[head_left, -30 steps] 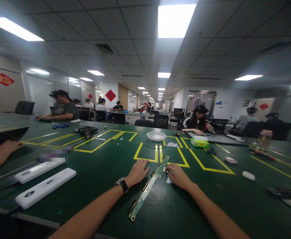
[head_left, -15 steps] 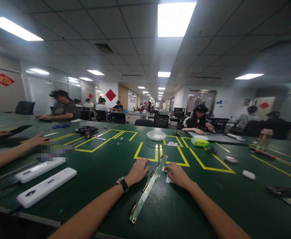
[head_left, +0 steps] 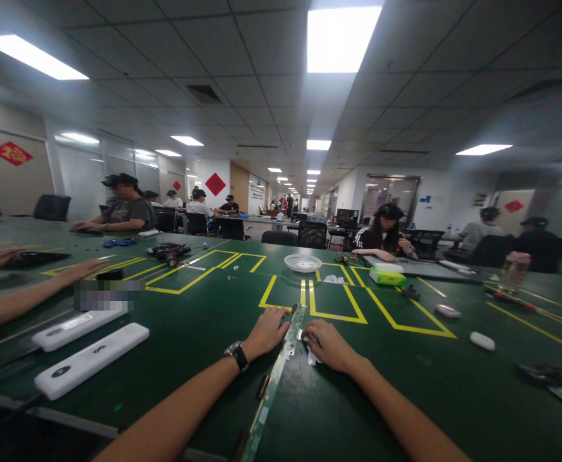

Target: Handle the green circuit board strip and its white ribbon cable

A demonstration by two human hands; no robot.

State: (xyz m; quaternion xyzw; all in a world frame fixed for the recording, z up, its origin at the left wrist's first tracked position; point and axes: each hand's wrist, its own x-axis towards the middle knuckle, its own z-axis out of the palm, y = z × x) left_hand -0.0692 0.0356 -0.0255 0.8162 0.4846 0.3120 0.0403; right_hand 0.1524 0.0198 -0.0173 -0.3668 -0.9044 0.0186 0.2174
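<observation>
A long, narrow green circuit board (head_left: pixel 275 380) with dark connectors along its left edge slants across the table between my hands. My left hand (head_left: pixel 267 332), with a dark-strapped watch at the wrist, rests at the left edge of the board's far half, fingers bent against it. On the other side, my right hand (head_left: pixel 332 346) has its fingers curled in a pinch beside the board. A thin white scrap (head_left: pixel 312 357), like tissue or film, sticks out beneath those fingers; its exact kind is unclear. The near end of the board runs out of view.
Two white power strips (head_left: pixel 92 360) lie to the left, near a co-worker's hands (head_left: pixel 81 273). Ahead are a white round basket (head_left: pixel 303 263) and yellow tape outlines (head_left: pixel 339 317). A green-and-white pack (head_left: pixel 387 276) and a white case (head_left: pixel 482 341) sit on the right.
The circuit board has shifted toward me and slightly left, its near end leaving the view. My right hand has moved left with the white scrap. My left hand stays nearly still.
</observation>
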